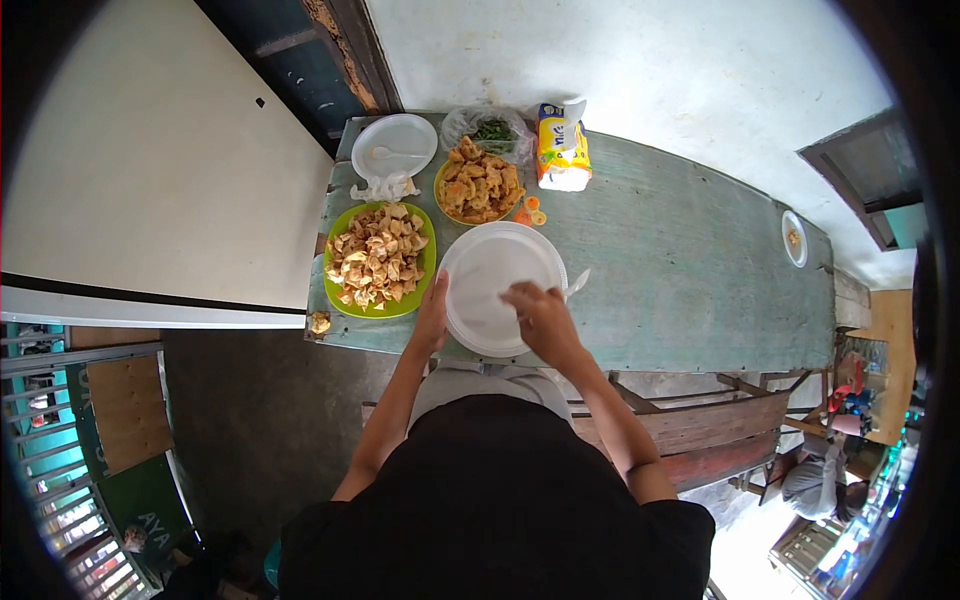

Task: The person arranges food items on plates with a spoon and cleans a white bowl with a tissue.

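A round white plate (488, 258) lies near the table's front edge, in front of my body. My left hand (433, 315) is at its left rim, fingers along the edge and gripping it. Over the plate's right half is my right hand (540, 318), slightly blurred, with its fingers curled in; what they hold, if anything, is hidden. A white plastic utensil (579, 282) pokes out at the plate's right rim, close to my right hand. Left of the plate stands a green plate (333, 290) heaped with folded fried dumplings (378, 255).
Behind are a bowl of fried fritters (478, 185), orange-capped items (531, 211), a bag of greens (492, 130), a tissue pack (562, 150) and a white plate with a spoon (394, 140). A small plate (794, 238) sits far right. Another person (822, 485) is at lower right.
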`<move>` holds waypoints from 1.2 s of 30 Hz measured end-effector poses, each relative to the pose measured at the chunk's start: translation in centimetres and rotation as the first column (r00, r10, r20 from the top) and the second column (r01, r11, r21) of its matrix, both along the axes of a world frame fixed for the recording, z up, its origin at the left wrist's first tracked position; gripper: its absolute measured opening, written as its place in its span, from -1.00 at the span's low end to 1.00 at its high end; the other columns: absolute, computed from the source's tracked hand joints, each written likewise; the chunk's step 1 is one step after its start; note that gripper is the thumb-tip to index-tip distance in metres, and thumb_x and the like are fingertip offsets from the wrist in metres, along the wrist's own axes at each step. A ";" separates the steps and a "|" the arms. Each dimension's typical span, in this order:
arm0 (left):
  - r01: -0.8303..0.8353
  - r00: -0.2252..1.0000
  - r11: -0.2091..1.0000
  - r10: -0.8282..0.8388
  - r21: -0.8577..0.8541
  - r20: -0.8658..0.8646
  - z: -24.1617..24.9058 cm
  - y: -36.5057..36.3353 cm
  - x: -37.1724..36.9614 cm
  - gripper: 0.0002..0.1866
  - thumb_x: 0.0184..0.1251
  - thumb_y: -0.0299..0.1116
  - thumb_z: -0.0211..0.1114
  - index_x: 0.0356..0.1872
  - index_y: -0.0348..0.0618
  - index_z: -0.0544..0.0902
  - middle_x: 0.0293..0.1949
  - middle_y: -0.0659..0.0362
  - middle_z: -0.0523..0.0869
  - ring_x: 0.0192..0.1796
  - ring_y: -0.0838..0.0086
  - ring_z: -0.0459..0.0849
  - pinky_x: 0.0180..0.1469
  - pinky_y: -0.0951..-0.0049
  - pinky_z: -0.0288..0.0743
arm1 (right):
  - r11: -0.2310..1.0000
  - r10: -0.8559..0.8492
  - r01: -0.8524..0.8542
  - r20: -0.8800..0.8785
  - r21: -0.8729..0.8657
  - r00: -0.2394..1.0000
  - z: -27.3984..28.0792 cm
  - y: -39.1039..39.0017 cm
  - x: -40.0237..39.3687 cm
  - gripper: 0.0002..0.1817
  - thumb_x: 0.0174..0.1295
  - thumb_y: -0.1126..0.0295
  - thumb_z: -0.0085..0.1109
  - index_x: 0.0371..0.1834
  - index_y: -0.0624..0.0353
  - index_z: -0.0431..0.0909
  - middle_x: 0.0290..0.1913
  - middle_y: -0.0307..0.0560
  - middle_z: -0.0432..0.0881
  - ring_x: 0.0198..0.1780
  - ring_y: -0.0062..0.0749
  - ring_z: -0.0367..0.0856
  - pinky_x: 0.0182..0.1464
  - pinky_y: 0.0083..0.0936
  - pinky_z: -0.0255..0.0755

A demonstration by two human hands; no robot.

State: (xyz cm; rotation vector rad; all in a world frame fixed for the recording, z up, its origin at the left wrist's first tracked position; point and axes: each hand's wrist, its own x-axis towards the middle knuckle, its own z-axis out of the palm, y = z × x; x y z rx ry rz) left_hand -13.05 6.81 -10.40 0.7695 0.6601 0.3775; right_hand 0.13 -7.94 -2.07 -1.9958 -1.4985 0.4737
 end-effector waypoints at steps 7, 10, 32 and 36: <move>0.098 0.995 0.990 -0.096 0.106 -0.024 1.2 -2.1 1.1 -0.46 0.48 -0.05 -0.12 0.25 -0.29 0.29 0.11 0.08 0.48 0.11 0.48 0.47 0.14 0.49 0.37 | 0.960 0.023 -0.107 0.310 0.258 0.951 -1.9 3.9 -0.1 -0.63 -0.16 0.58 0.10 -0.17 0.24 0.56 -0.14 -0.10 0.53 -0.04 -0.31 0.51 -0.05 -0.41 0.28; 0.104 0.994 0.993 -0.103 0.052 -0.027 1.9 -1.6 1.0 -0.49 0.48 -0.08 -0.11 0.26 -0.25 0.29 0.10 0.09 0.49 0.14 0.45 0.45 0.18 0.44 0.34 | 0.948 0.001 -0.130 0.405 0.292 0.914 -3.6 4.3 0.5 -0.67 -0.08 0.44 0.07 -0.19 0.31 0.52 -0.14 -0.07 0.49 -0.08 -0.27 0.47 -0.10 -0.39 0.28; 0.156 0.975 0.934 -0.093 0.322 -0.204 -2.1 -1.3 2.3 -0.37 0.47 0.02 -0.14 0.31 -0.33 0.21 0.23 0.03 0.39 0.29 0.39 0.31 0.32 0.45 0.14 | 0.612 -0.714 0.721 -0.164 0.325 0.681 -7.4 -6.8 3.1 -0.86 0.05 0.53 0.19 -0.31 0.17 0.65 -0.33 -0.08 0.64 -0.37 -0.40 0.57 -0.42 -0.59 0.31; 0.239 0.968 0.970 -0.242 -0.042 -0.067 -1.0 -5.0 6.1 -0.39 0.47 0.02 -0.16 0.39 -0.11 0.05 0.28 0.07 0.31 0.32 0.34 0.28 0.32 0.31 0.16 | 0.483 -0.848 0.862 -0.161 0.157 0.505 -10.4 -11.5 7.3 -0.82 0.06 0.47 0.20 -0.25 0.22 0.65 -0.30 -0.04 0.65 -0.31 -0.31 0.59 -0.31 -0.48 0.35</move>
